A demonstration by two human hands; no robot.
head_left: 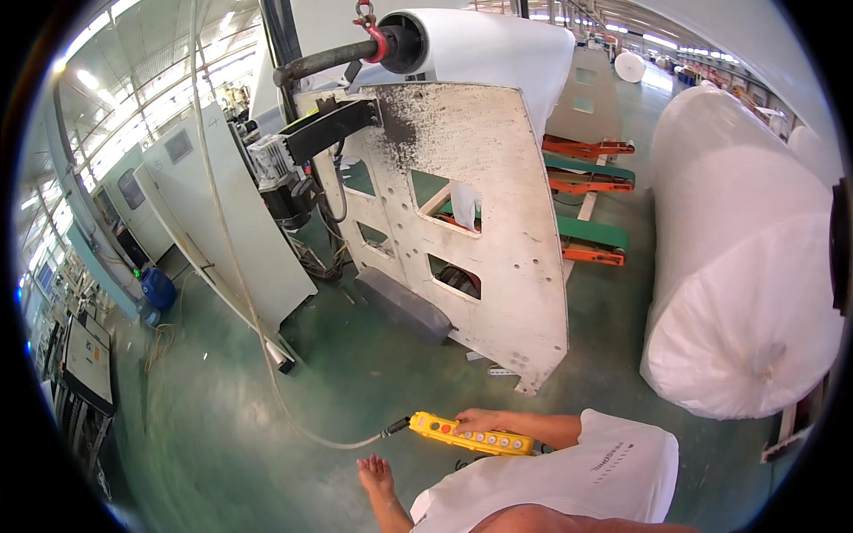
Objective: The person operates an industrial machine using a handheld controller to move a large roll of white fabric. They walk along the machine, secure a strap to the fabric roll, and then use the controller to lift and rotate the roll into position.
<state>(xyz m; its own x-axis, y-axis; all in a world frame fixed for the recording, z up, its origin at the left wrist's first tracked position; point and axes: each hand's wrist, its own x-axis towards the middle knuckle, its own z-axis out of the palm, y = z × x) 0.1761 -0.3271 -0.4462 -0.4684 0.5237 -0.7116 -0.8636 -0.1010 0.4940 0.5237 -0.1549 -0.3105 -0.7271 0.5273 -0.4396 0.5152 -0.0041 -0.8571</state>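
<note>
My right hand (478,421) is wrapped over a yellow crane pendant controller (511,442), a long box with a row of round buttons and a red one near its cable end. It lies level in front of my white shirt. A pale cable (306,433) runs from the controller's left end up toward the ceiling. Lower left of it, my left hand (376,477) is empty, fingers extended. Ahead, a large white film roll (506,53) sits behind a scuffed white machine plate (511,258). A red shackle (377,43) hangs at the roll's core end.
A wrapped white roll (737,266) fills the right side. Conveyors with green belts (593,233) and orange frames stand behind the plate. A grey cabinet (222,213) and a blue drum (159,289) are to the left. Green floor (355,377) lies between.
</note>
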